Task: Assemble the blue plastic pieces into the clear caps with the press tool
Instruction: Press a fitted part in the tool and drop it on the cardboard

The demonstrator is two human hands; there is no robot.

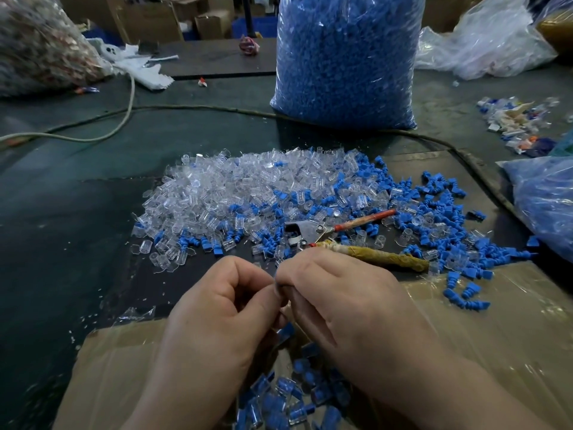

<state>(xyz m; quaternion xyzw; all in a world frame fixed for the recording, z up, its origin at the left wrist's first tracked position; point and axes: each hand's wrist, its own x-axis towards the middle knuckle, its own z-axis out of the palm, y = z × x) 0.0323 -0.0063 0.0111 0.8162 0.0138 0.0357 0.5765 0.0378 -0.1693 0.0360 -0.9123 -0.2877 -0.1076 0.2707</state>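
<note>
A heap of clear caps [235, 190] lies mid-table, with loose blue plastic pieces [434, 193] scattered along its right side. The press tool [313, 232], metal-headed with a red handle and a yellow wrapped handle, lies untouched just in front of the heap. My left hand [223, 308] and my right hand [335, 293] meet below it, fingertips pinching one small piece between them; the piece is almost hidden, only a dark blue edge shows. Assembled blue-in-clear parts [279, 398] lie in the cardboard box under my wrists.
A tall clear bag of blue pieces [344, 57] stands behind the heap. Another blue-filled bag [548, 200] sits at the right edge. A cable [192, 108] crosses the dark table. The open cardboard box's flaps [117, 367] lie in front.
</note>
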